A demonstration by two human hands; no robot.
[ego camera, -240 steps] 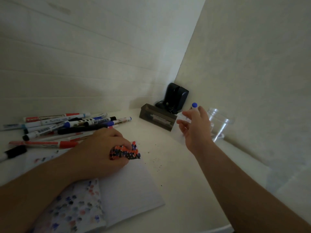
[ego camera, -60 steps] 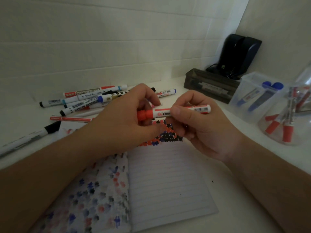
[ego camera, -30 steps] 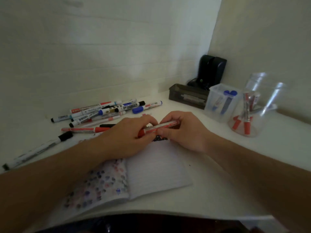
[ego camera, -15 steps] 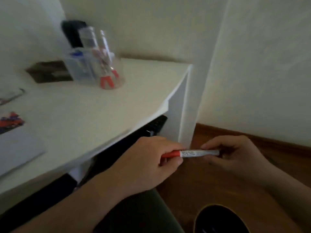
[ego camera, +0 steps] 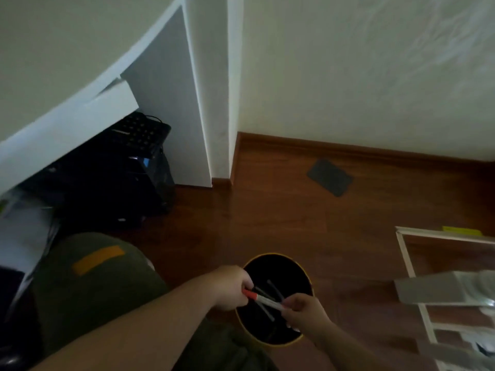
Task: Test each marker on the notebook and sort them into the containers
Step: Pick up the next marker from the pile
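The left hand (ego camera: 232, 288) pinches the red cap end of a marker (ego camera: 263, 299). The right hand (ego camera: 304, 310) pinches the white end. The marker is held over a black bin (ego camera: 300, 271) on the floor (ego camera: 281, 210). A few markers lie inside the bin.
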